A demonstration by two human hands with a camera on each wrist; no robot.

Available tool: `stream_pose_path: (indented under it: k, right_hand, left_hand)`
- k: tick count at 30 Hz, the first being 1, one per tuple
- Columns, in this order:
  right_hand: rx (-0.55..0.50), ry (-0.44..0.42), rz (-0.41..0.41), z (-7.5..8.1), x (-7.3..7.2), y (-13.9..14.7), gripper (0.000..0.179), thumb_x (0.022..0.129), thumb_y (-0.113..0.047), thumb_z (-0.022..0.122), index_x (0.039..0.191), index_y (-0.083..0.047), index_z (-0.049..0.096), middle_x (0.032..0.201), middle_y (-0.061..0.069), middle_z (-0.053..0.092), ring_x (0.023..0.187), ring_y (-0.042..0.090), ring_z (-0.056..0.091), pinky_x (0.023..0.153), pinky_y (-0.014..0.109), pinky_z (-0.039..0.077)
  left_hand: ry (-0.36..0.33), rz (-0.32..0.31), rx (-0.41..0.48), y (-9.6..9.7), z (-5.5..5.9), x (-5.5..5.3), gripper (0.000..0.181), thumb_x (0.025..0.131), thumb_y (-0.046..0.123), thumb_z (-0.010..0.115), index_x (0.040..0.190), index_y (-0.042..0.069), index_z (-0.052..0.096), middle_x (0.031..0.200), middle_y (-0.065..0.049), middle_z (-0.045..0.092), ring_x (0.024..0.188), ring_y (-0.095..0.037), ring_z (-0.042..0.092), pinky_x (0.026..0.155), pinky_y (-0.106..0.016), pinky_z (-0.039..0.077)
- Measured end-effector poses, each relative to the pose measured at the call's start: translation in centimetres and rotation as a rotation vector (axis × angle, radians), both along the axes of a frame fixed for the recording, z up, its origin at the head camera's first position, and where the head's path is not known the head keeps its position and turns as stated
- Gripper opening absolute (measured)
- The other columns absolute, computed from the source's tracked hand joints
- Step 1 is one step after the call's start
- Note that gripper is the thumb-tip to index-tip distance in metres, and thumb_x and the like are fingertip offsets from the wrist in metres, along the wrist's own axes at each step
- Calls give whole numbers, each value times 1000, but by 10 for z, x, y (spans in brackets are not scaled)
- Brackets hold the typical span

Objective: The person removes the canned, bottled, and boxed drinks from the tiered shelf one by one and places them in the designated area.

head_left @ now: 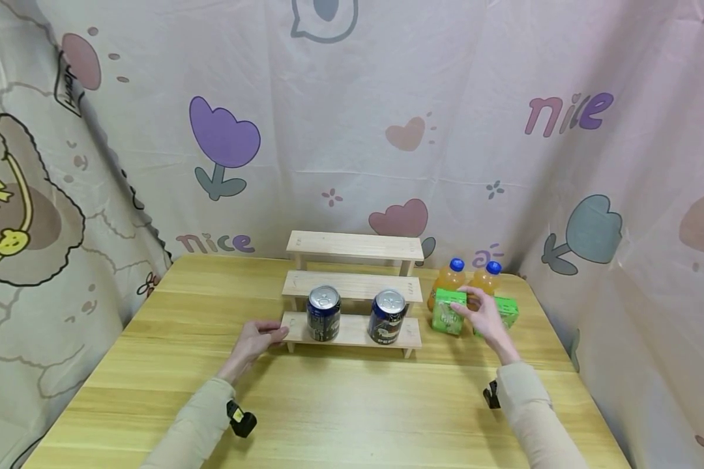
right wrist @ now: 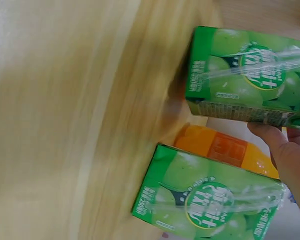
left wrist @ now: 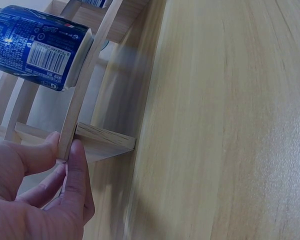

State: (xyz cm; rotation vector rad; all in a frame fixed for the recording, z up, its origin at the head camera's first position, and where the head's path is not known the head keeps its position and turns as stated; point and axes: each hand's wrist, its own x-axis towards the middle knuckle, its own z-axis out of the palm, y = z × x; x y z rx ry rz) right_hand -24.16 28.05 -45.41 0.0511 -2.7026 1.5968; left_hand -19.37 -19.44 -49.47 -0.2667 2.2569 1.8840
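My left hand [head_left: 257, 340] pinches the left end of the lowest step of a three-step wooden display rack [head_left: 352, 245], thumb on top and fingers beneath. Two dark blue soda cans [head_left: 324, 314] stand upright on that step; a barcode shows on the nearer can [left wrist: 37, 47] in the left wrist view. To the right of the rack, my right hand [head_left: 485, 319] holds a green juice box [head_left: 447, 314] by its upper right side. The thumb lies along the side of this box [right wrist: 250, 75]; the other fingers are mostly hidden.
A second green juice box [right wrist: 207, 197] stands right of the held one, partly behind my right hand in the head view. Behind them stand two orange drink bottles [head_left: 449, 277] with blue caps. A printed curtain [head_left: 340, 117] hangs behind the wooden table [head_left: 340, 410].
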Motion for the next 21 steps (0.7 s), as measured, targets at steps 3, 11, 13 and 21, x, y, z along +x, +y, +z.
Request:
stream_pose_path:
  k: [3,11,13,21]
  right_hand:
    - [12,7,16,-1,0,1,50,98,-10,64,142,5,46,147,32,46,134,48,49,113,56,46]
    - [-107,-81,88,-2,1,4,51,103,-3,51,151,7,34,163,32,22,149,47,29,125,56,28]
    - [-134,-93,90,-3,1,4,51,103,-2,49,151,6,32,164,31,18,151,47,24,126,57,24]
    - [-178,-106,91,-5,2,2,50,105,-3,46,152,5,31,164,30,18,152,45,19,127,57,22]
  left_hand:
    - [5,5,12,1,0,0,44,96,5,65,129,-22,51,122,-36,62,85,-11,70,83,-28,64]
    - [-3,18,9,1,0,-2,44,96,4,65,129,-21,52,123,-36,63,82,-9,70,80,-24,64]
    - [-7,21,6,1,0,-2,43,96,5,66,129,-20,53,123,-35,63,83,-10,70,81,-25,64]
    - [6,2,-17,0,0,0,44,97,7,65,129,-20,53,123,-35,63,87,-12,70,85,-29,64]
